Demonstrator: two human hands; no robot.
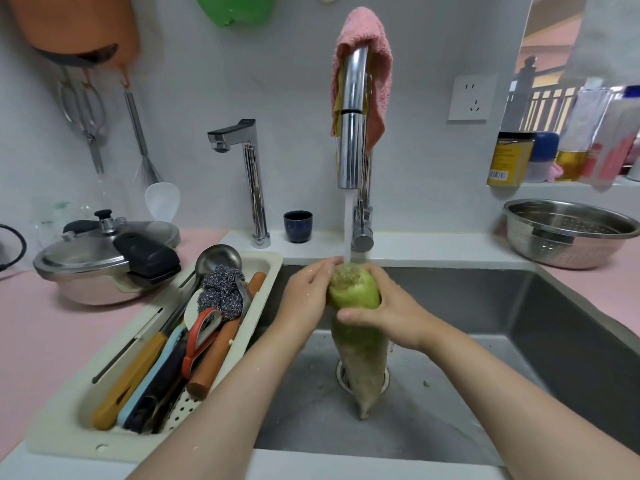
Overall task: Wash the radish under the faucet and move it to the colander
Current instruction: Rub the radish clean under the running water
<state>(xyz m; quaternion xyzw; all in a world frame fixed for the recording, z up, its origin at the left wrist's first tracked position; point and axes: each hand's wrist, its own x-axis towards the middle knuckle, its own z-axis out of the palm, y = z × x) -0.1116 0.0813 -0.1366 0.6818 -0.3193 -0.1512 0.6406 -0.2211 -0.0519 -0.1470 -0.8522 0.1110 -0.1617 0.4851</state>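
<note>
A long radish, green at the top and pale toward its pointed tip, hangs upright over the steel sink. Water runs from the chrome faucet onto its cut top. My left hand presses against the radish's left side near the top. My right hand wraps around its green upper part from the right. The steel colander stands on the pink counter at the right, apart from both hands.
A cream drainer tray with utensils, a ladle and a scourer spans the sink's left side. A pressure cooker sits on the left counter. A small tap and dark cup stand behind the sink. Bottles line the right shelf.
</note>
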